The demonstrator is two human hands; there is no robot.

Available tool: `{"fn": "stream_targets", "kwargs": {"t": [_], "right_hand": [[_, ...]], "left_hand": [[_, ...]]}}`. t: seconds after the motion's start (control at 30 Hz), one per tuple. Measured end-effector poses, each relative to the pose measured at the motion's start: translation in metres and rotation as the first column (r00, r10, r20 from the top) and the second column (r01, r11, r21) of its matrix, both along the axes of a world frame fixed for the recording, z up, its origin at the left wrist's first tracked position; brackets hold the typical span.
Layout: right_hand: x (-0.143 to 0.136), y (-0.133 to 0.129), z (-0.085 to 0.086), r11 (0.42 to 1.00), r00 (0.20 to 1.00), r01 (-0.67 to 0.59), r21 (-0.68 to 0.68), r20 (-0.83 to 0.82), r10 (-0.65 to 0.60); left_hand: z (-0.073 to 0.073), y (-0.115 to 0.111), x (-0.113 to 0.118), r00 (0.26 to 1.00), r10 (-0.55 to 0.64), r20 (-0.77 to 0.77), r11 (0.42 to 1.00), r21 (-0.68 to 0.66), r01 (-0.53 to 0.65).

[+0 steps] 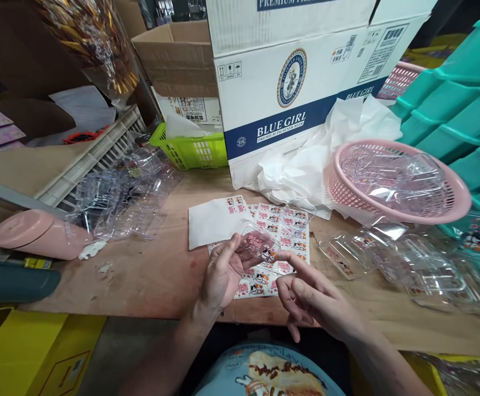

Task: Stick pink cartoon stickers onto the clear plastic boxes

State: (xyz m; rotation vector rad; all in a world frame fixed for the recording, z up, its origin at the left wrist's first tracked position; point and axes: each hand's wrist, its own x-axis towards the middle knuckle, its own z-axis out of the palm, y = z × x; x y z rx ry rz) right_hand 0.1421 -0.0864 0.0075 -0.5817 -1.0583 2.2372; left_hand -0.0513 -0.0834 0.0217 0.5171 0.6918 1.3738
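My left hand holds a small clear plastic case with a pink cat sticker on it, just above the sticker sheets. My right hand hovers beside it, fingers curled and apart, the fingertips close to the case's lower right edge, holding nothing that I can see. Under both hands lies a sheet of pink cat stickers on the wooden table, next to a white backing sheet.
A pink basket of clear cases stands at the right, more cases lie loose beside it. Another heap of clear cases is at the left. A Blue Girl carton, white wrapping, a green basket and teal crates line the back.
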Motion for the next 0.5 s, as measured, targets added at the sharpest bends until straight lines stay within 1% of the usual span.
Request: {"fn": "stream_targets", "kwargs": {"t": [0.23,0.4,0.5], "right_hand": [[-0.0031,0.0039,0.0066,0.999,0.999,0.006,-0.033,0.041,-0.004],[-0.0035,0.0044,0.0060,0.999,0.997,0.007,-0.047,0.075,-0.003],[-0.0038,0.0034,0.0056,1.000,0.994,0.003,-0.021,0.106,-0.001]], "left_hand": [[-0.0007,0.0013,0.0005,0.999,-0.010,-0.036,1.000,0.022,0.010],[-0.0027,-0.0002,0.0011,0.999,0.009,-0.044,1.000,0.027,-0.008],[-0.0052,-0.0016,0.0016,0.993,0.035,-0.111,0.998,0.046,-0.030]]}}
